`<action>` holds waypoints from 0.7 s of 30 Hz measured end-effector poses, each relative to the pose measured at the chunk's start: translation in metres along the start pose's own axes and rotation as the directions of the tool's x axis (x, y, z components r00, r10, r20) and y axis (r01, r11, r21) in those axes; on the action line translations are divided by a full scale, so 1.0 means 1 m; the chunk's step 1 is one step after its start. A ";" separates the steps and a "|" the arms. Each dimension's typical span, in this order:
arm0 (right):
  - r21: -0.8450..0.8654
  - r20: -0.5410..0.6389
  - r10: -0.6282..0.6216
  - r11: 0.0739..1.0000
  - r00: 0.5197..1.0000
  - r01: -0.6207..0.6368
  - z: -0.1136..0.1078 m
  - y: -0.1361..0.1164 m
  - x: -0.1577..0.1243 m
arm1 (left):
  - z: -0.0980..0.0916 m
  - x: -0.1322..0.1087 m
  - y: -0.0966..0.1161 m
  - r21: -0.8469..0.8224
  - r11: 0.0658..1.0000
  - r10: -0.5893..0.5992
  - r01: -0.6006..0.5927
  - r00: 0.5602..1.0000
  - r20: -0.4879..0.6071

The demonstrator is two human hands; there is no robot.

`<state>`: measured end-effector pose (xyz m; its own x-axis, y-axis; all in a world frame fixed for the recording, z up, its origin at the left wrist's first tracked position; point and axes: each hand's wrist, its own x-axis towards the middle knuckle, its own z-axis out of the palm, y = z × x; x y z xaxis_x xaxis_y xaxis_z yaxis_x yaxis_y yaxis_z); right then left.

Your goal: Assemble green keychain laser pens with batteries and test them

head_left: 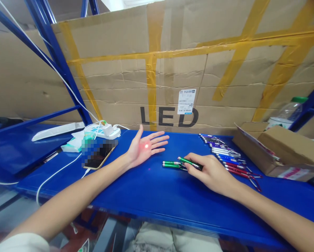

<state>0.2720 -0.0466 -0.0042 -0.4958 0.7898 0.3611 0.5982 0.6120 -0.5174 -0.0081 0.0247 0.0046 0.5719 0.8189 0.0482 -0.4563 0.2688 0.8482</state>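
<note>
My left hand (143, 147) is held palm up with the fingers spread, and nothing lies in it. A bright red light spot (146, 146) shines on its palm. In my right hand (209, 171) is a green laser pointer (187, 161), gripped between thumb and fingers with its silver tip toward my left hand. Another green laser pointer (170, 164), perhaps more than one, lies on the blue table just beyond that tip, partly covered. To the right of my right hand, several pointers in blue, silver and red (222, 150) lie in a row, some with carabiner clips.
An open cardboard box (285, 150) stands at the right, before a bottle with a green cap (293, 108). At the left are a phone (101, 154), a power strip (104, 130) and white cables. A large carton marked LED (115, 87) walls off the back.
</note>
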 end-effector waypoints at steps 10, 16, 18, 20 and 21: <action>-0.056 0.001 0.012 0.998 1.000 -0.012 0.003 0.001 -0.001 | -0.001 0.002 -0.003 -0.027 1.000 0.014 -0.014 1.000 0.013; -0.055 0.052 -0.015 0.998 0.999 0.018 0.001 -0.001 0.000 | 0.000 0.003 -0.010 0.066 0.998 -0.006 0.007 1.000 -0.013; -0.069 0.029 -0.002 0.998 1.000 0.004 0.001 -0.001 0.000 | 0.001 0.003 -0.014 0.135 0.991 -0.005 0.009 1.000 -0.025; -0.094 0.027 0.015 0.995 1.000 -0.012 0.000 -0.001 0.000 | 0.001 0.003 -0.016 0.171 0.985 0.002 0.003 1.000 -0.029; -0.107 0.040 0.021 0.994 0.999 -0.016 0.001 0.000 0.000 | 0.001 0.003 -0.016 0.178 0.984 0.008 -0.003 1.000 -0.026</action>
<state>0.2713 -0.0467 -0.0043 -0.5084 0.8000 0.3186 0.6701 0.5999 -0.4371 0.0018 0.0224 -0.0083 0.5499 0.8342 0.0412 -0.3299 0.1717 0.9283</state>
